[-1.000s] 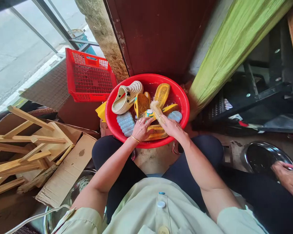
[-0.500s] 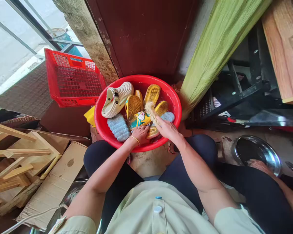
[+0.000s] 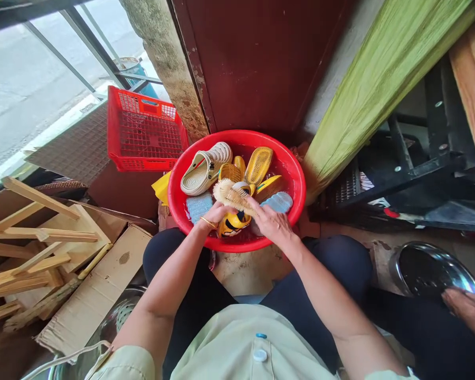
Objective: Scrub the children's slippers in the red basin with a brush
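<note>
In the red basin (image 3: 300,184) of water, my right hand (image 3: 275,224) is closed around a pale scrub brush (image 3: 230,195), bristles outward. Beneath the brush is a yellow slipper (image 3: 234,226) with a black-and-white pattern. My left hand (image 3: 214,215), a gold bangle at its wrist, is closed on the slipper's left side; the brush and slipper partly hide its fingers. Around them lie a cream clog (image 3: 198,177), a yellow slipper with its ridged sole up (image 3: 260,164), other yellow footwear, and light blue slippers (image 3: 199,206) at left and right.
A red plastic crate (image 3: 146,132) stands behind the basin at left. Wooden stool legs (image 3: 43,235) and cardboard (image 3: 95,285) lie to the left. At right are a green curtain (image 3: 360,105), a black metal rack (image 3: 407,163), a steel basin (image 3: 399,269) and another person's hand (image 3: 465,309).
My left hand has brought up a yellow slipper with a black-and-white pattern. The brush has moved left, over it. The view has shifted, so the surroundings appear further right.
</note>
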Available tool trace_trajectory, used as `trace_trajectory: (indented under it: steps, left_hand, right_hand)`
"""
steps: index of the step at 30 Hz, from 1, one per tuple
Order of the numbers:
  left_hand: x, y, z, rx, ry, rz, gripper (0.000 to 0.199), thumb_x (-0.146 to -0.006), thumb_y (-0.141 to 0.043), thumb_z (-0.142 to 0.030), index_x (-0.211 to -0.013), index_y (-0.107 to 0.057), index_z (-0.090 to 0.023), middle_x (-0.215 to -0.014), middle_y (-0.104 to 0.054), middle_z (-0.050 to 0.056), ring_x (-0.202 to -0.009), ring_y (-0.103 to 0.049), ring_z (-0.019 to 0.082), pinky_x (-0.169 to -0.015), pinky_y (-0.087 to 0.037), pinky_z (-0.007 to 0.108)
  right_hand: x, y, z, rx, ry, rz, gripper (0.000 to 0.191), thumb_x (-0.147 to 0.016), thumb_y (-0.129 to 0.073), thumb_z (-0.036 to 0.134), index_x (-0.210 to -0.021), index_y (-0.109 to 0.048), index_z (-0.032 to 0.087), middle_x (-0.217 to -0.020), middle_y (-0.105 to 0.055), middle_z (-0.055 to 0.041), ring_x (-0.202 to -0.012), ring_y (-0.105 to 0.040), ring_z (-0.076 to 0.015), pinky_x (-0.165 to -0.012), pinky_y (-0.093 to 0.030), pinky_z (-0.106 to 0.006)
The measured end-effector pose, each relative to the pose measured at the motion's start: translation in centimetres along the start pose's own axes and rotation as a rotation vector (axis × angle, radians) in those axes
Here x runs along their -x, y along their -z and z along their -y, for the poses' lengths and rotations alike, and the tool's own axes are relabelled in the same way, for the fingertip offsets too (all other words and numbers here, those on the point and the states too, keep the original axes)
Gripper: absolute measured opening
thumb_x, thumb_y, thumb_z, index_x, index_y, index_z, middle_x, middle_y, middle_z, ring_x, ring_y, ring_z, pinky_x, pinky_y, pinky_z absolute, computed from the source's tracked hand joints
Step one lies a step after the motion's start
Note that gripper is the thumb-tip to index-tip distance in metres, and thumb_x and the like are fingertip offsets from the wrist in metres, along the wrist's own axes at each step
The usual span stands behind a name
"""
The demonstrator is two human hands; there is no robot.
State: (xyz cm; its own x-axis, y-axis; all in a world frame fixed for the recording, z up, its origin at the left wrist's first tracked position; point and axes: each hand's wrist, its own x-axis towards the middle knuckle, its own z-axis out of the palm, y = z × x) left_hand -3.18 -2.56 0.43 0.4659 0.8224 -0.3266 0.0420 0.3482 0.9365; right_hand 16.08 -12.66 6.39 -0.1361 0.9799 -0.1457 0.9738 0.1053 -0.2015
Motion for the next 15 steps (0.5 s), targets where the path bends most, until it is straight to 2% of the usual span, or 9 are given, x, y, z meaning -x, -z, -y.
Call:
trace_trajectory:
  steps: [3,8,12,15]
  left_hand:
    - [0.0,0.2,0.2,0.066,0.038,-0.037,0.042,-0.059,-0.070,-0.034,-0.095,-0.073,-0.013,-0.079,-0.076,0.008,-0.073,-0.073,0.027,-0.069,-0.062,0.040]
    - [0.6,0.6,-0.2,0.051,0.064,-0.057,0.037,-0.056,-0.070,-0.031,-0.089,-0.073,-0.012,-0.075,-0.075,0.007,-0.065,-0.071,0.025,-0.061,-0.059,0.036]
    - [0.9,0.8,-0.1,-0.026,-0.023,-0.079,0.032,-0.053,-0.070,-0.027,-0.083,-0.071,-0.015,-0.070,-0.072,0.001,-0.058,-0.064,0.019,-0.053,-0.054,0.029]
    - [0.8,1.5,-0.5,0.045,-0.136,-0.173,0.032,-0.056,-0.070,-0.029,-0.084,-0.071,-0.015,-0.073,-0.072,0.001,-0.064,-0.067,0.021,-0.060,-0.057,0.032]
  right_hand:
    - [-1.0,0.0,-1.1,0.000,-0.043,0.011,0.061,-0.108,-0.031,0.039,-0.167,-0.014,0.036,-0.118,-0.071,-0.0123,-0.095,-0.070,-0.0256,-0.080,-0.052,-0.032]
    - [-1.6,0.2,-3.3,-0.060,-0.167,-0.088,0.064,-0.108,-0.027,0.036,-0.169,-0.011,0.023,-0.119,-0.074,-0.0149,-0.102,-0.069,-0.0270,-0.085,-0.053,-0.034]
    - [-1.1,-0.1,-2.6,-0.108,-0.085,-0.101,0.064,-0.108,-0.031,0.040,-0.168,-0.018,0.023,-0.121,-0.075,-0.0143,-0.103,-0.071,-0.0265,-0.088,-0.053,-0.033]
    - [-1.1,-0.1,-2.4,-0.138,-0.117,-0.047,0.064,-0.108,-0.035,0.039,-0.168,-0.021,0.023,-0.112,-0.078,-0.0122,-0.097,-0.073,-0.0261,-0.084,-0.054,-0.032]
